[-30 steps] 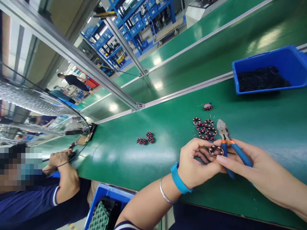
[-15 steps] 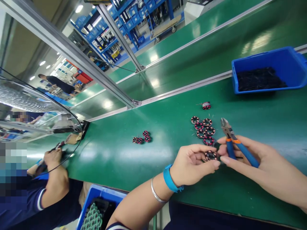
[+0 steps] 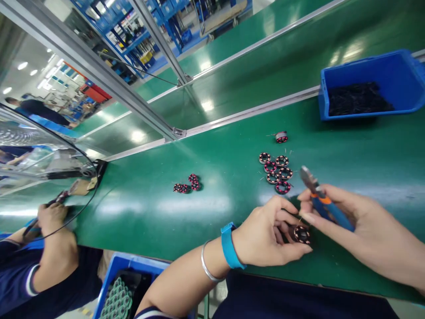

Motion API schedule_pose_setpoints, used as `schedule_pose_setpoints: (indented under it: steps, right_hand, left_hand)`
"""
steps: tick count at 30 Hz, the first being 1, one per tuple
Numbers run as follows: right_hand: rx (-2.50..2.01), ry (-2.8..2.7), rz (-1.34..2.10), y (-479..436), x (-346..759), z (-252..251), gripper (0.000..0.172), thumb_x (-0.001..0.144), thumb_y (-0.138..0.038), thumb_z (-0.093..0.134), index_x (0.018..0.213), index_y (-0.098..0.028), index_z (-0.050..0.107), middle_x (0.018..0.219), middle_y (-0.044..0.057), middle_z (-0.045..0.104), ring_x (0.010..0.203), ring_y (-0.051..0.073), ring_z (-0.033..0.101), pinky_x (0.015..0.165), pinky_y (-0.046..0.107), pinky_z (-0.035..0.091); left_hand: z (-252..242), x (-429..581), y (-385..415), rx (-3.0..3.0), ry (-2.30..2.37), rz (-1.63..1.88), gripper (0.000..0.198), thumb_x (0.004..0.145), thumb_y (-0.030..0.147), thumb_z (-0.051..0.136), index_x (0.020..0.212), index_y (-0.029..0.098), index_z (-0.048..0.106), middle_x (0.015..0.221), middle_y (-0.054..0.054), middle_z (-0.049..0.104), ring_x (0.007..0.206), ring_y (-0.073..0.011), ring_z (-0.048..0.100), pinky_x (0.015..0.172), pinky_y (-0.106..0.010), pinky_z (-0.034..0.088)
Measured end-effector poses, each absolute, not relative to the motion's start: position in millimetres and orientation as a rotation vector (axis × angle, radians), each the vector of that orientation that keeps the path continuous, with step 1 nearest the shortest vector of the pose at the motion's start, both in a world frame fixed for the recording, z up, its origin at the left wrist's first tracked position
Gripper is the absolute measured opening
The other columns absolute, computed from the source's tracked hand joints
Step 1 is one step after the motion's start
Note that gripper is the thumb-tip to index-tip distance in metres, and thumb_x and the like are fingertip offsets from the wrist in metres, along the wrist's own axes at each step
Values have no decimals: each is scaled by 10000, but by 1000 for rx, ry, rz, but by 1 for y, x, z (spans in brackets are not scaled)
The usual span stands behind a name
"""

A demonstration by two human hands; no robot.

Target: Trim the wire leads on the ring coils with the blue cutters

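My left hand [image 3: 270, 232], with a blue wristband and a silver bangle, pinches a small round wound coil ring [image 3: 302, 234] between thumb and fingers just above the green belt [image 3: 212, 208]. My right hand [image 3: 345, 228] grips blue-handled cutting pliers [image 3: 318, 195], whose jaws point up and to the left, close above the ring. A cluster of several similar coil rings [image 3: 275, 170] lies on the belt just beyond my hands. One more coil [image 3: 280, 137] rests apart, farther back.
A small group of coil rings [image 3: 186, 185] lies mid-belt to the left. A blue bin [image 3: 367, 84] of dark parts stands at the back right. A neighbouring worker's hand [image 3: 53, 219] holds a tool at the left. A blue crate [image 3: 122, 292] sits below the belt edge.
My left hand has lowered the coil ring toward the belt and nearer to me. My right hand has followed with the pliers. The view has shifted slightly.
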State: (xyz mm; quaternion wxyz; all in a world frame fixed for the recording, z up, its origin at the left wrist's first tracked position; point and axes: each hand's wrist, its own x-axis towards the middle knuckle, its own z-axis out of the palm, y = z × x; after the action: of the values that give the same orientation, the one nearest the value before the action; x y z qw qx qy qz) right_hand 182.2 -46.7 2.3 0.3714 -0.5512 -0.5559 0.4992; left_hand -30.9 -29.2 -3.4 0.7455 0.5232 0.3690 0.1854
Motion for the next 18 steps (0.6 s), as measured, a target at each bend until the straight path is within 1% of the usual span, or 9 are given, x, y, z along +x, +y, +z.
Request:
schedule_pose_setpoints:
  steps: [2, 4, 6, 8, 11, 13, 15, 17, 18]
  right_hand:
    - [-1471, -1408, 1174, -42, 197, 2, 711, 786, -1002, 805, 952, -312, 789, 804, 28, 800, 706, 254, 778, 697, 390, 720]
    - [-1515, -1404, 1131, -42, 212, 0, 729, 763, -1020, 807, 962, -319, 803, 816, 37, 802, 698, 255, 777, 690, 388, 720]
    - [-1529, -1453, 1184, -45, 220, -3, 718, 748, -1008, 824, 941, -316, 829, 879, 63, 833, 698, 259, 786, 649, 372, 711]
    - [-1508, -1525, 1284, -50, 217, -3, 686, 748, -976, 840, 901, -307, 831, 902, 77, 846, 685, 262, 784, 608, 365, 702]
    - [-1463, -1605, 1375, -53, 202, 2, 640, 831, -929, 804, 907, -294, 799, 843, 56, 825, 726, 270, 794, 647, 354, 700]
    - [-1456, -1611, 1354, -50, 195, 6, 645, 882, -932, 755, 906, -288, 772, 824, 44, 812, 734, 259, 787, 656, 337, 683]
    - [-1494, -1577, 1262, -46, 200, 6, 720, 839, -1000, 740, 908, -284, 765, 836, 49, 813, 734, 256, 786, 665, 340, 682]
    - [-1549, -1525, 1172, -45, 216, -3, 795, 766, -1063, 748, 947, -290, 796, 888, 64, 829, 752, 266, 796, 685, 357, 696]
    - [-1565, -1517, 1155, -48, 227, -10, 800, 756, -1066, 757, 980, -300, 824, 919, 71, 838, 760, 271, 800, 690, 362, 702]
  left_hand:
    - [-1, -32, -28, 1119, 819, 378, 853, 576, 382, 1171, 1086, 253, 498, 1001, 8, 754, 643, -66, 636, 538, -182, 527]
    - [1, -33, -26, 1095, 844, 372, 867, 556, 374, 1176, 1093, 248, 506, 1034, -9, 766, 649, -63, 625, 534, -184, 507]
    - [3, -34, -25, 1077, 864, 372, 868, 541, 370, 1179, 1094, 244, 521, 1025, -4, 759, 660, -64, 626, 540, -187, 500]
    - [3, -34, -23, 1064, 863, 377, 854, 535, 370, 1178, 1091, 238, 544, 997, 9, 744, 675, -71, 637, 566, -195, 514]
    - [4, -33, -23, 1069, 819, 388, 784, 548, 381, 1170, 1050, 224, 589, 940, 29, 716, 677, -77, 641, 591, -207, 521]
    - [4, -34, -23, 1071, 801, 387, 722, 576, 393, 1161, 1013, 215, 615, 923, 27, 715, 679, -80, 641, 592, -209, 522]
    - [5, -34, -23, 1058, 818, 378, 696, 585, 402, 1160, 1003, 204, 640, 930, 12, 735, 688, -83, 652, 587, -205, 525]
    - [6, -35, -23, 1039, 847, 369, 715, 548, 393, 1176, 1011, 192, 669, 925, 6, 750, 693, -82, 661, 586, -197, 524]
    - [6, -36, -22, 1028, 853, 363, 726, 524, 386, 1184, 1009, 187, 682, 907, 9, 752, 694, -82, 666, 587, -194, 523]
